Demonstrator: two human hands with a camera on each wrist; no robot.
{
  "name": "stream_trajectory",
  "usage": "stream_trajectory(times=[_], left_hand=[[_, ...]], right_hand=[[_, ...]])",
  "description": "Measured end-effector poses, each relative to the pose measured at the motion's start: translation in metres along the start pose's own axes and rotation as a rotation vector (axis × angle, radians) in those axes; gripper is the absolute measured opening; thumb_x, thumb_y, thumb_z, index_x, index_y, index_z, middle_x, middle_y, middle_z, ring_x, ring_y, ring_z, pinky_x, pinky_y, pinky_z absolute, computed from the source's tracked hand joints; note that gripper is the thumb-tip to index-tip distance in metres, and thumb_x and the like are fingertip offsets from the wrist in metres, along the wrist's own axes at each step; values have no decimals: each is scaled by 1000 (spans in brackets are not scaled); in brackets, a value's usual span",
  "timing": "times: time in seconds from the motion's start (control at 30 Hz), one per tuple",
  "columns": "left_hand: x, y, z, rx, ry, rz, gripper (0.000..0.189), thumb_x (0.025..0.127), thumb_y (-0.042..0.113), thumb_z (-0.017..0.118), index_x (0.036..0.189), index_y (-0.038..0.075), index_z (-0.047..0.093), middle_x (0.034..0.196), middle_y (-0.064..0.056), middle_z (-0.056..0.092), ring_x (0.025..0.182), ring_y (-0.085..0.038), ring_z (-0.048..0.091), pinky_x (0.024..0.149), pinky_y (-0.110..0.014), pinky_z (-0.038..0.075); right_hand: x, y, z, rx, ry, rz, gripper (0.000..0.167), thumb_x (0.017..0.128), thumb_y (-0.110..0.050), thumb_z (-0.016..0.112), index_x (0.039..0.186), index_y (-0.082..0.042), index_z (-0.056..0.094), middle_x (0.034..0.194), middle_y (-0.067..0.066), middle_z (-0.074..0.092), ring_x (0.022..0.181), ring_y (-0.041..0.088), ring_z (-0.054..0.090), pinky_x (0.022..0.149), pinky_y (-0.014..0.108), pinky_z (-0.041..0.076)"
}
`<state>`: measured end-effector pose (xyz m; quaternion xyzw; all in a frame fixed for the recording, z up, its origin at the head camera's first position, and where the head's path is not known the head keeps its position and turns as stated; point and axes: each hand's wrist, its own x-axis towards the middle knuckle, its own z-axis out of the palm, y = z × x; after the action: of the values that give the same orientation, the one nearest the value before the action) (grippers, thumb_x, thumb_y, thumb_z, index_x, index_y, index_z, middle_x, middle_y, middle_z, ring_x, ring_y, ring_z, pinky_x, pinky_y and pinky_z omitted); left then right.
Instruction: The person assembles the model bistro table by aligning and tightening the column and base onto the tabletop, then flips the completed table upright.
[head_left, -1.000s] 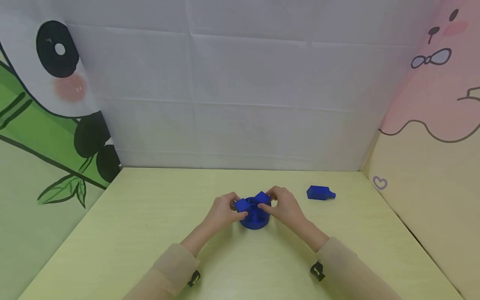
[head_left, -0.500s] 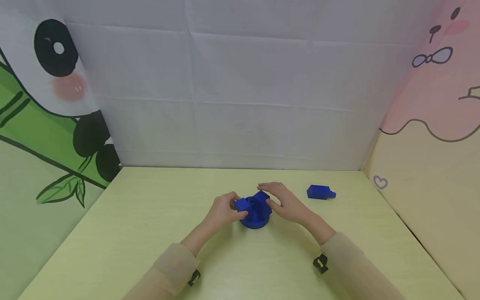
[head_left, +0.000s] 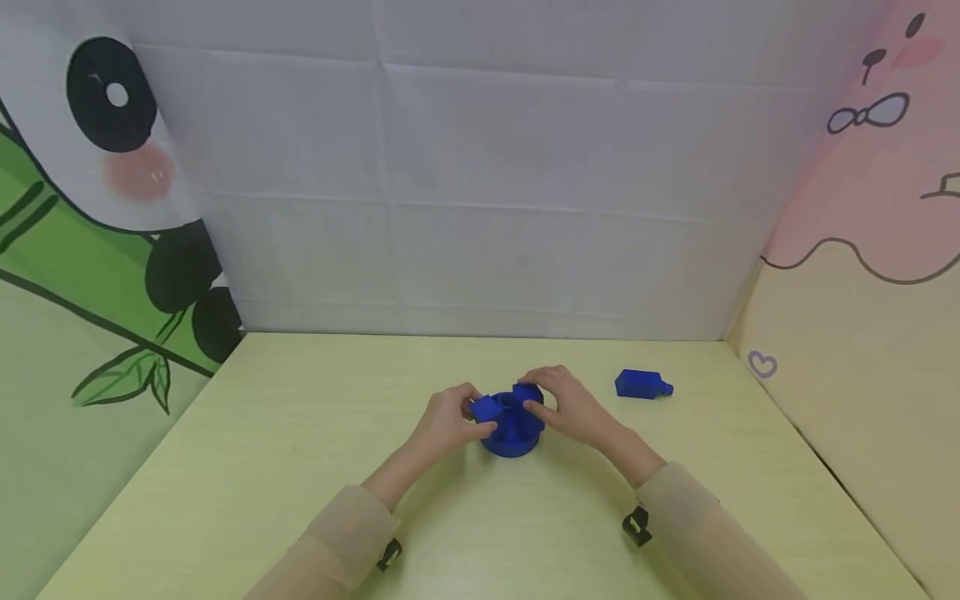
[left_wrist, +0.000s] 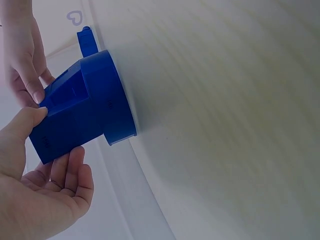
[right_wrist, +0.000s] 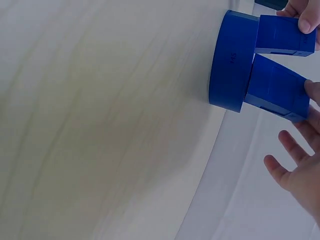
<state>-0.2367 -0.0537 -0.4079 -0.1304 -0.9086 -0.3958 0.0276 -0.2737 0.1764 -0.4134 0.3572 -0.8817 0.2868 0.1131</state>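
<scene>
A round blue base (head_left: 510, 448) stands on the table in the head view, with a round hole near the centre of the assembly. Two blue wedge-sided blocks rise from it. My left hand (head_left: 444, 423) pinches the top of the left block (head_left: 486, 409) between thumb and fingers. The right block (right_wrist: 279, 89) is held near its upper end by my right hand (head_left: 573, 408), thumb on one side and a finger on the other; its other fingers spread away in the right wrist view. In the left wrist view, the left block (left_wrist: 65, 132) meets the base (left_wrist: 107, 95).
A blue bottle-shaped piece (head_left: 639, 384) lies on its side at the back right of the pale yellow table (head_left: 300, 433). Behind the table hangs a white cloth (head_left: 480, 267). Printed panels with cartoon drawings flank both sides.
My right hand loosened from the right block, its fingers lifting behind it, then took hold of its top again. That block has turned slightly. My left hand keeps its grip.
</scene>
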Motion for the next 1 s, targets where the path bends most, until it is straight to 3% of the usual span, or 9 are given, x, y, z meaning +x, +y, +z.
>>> stream_trajectory(times=[0.13,0.37,0.57,0.7,0.83,1.0], left_hand=[[0,1,-1,-4,-5,-14,33,76,24,79,97,6,61,82,-3,63,73,-15,57,60,-26,49],[1,2,0,6,-8,-29,34,76,25,79,98,6,61,81,-3,62,72,-16,56,60,-25,48],[1,3,0,7,-6,-35,34,76,25,80,98,6,61,81,-4,62,72,-16,55,59,-25,48],[1,3,0,6,-5,-37,34,76,25,80,97,6,61,81,-4,63,72,-16,56,59,-25,48],[1,3,0,8,-1,-40,34,75,25,80,97,6,61,81,-4,62,72,-16,55,60,-25,48],[0,2,-1,7,-5,-32,35,75,25,80,98,6,61,80,-4,62,71,-16,55,59,-25,48]], right_hand=[[2,-2,0,-42,38,95,34,87,-29,68,116,-11,64,117,5,64,113,24,53,97,43,44],[5,-6,2,-94,92,190,38,83,-34,73,109,-7,66,106,6,66,103,24,55,90,40,49],[4,-8,3,-68,111,313,40,80,-37,75,103,-7,63,87,1,60,83,18,50,69,29,47],[3,-9,3,-39,97,352,45,81,-40,73,108,-6,61,88,3,60,83,20,52,68,30,48],[0,-8,-2,14,71,324,55,83,-45,69,123,-9,56,108,8,64,103,29,58,84,42,50],[-7,-3,-12,74,29,135,52,90,-33,63,135,-10,50,133,10,54,127,32,45,102,52,37]])
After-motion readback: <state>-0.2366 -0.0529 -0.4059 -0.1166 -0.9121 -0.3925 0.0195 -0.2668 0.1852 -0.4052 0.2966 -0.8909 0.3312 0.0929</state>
